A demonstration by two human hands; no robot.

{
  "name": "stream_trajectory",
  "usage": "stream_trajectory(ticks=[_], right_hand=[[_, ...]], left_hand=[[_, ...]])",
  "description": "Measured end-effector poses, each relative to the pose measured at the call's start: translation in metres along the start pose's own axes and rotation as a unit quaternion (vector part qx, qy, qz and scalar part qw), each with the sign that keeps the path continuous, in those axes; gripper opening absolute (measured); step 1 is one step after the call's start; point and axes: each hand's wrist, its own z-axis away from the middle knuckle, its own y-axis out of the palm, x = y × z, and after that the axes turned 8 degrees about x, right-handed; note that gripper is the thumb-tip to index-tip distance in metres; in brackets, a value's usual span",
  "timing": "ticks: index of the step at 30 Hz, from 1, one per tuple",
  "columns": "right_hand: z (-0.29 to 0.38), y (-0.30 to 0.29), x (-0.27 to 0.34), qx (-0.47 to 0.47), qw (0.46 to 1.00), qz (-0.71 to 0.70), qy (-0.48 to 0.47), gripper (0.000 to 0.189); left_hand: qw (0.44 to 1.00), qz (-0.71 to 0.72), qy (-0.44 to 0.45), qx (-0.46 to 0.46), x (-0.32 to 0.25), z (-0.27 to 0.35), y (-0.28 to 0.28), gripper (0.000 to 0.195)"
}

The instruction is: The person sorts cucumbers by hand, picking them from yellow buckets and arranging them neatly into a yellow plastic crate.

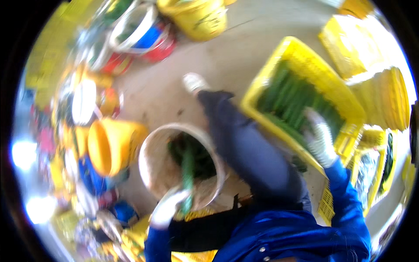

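Observation:
My left hand (171, 206), in a pale glove, holds one end of a long green cucumber (187, 170) over a white bucket (149, 177). Dark green produce (204, 160), too blurred to name surely, lies in the bottom of that bucket. On my other side, a yellow plastic crate (352, 108) holds long cucumbers (288, 95) laid side by side in a row. My right hand (317, 137), in a white knit glove, reaches over the crate's near side with its fingertips on or just above the cucumbers; blur hides whether it grips one.
Orange buckets (111, 145) lie and stand at the left among mixed containers. White and red buckets (131, 29) and a yellow bucket (199, 19) stand farther off. Stacked yellow crates (386, 98) line the right side. My leg (248, 147) is between the white bucket and the crate.

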Motion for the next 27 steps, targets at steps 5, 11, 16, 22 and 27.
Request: stream_trajectory(ticks=[5, 11, 16, 22, 27], right_hand=[[-0.038, -0.014, 0.144, 0.043, 0.946, -0.116, -0.301, 0.042], [-0.046, -0.009, 0.200, -0.019, 0.904, -0.071, -0.422, 0.029], [-0.066, -0.019, 0.096, -0.172, 0.971, -0.163, -0.019, 0.027], [-0.105, 0.078, -0.085, -0.069, 0.843, -0.320, 0.427, 0.063], [-0.143, 0.122, -0.088, 0.028, 0.883, -0.168, 0.438, 0.082]], left_hand=[[0.989, -0.075, 0.117, -0.044, -0.040, 0.121, 0.085, 0.042], [0.977, -0.133, 0.042, 0.163, -0.089, 0.055, 0.136, 0.079], [0.929, -0.006, 0.362, 0.071, -0.104, 0.030, 0.102, 0.066], [0.946, 0.042, 0.305, -0.097, -0.054, 0.014, 0.026, 0.045], [0.941, 0.105, 0.281, -0.156, -0.025, 0.002, 0.003, 0.040]])
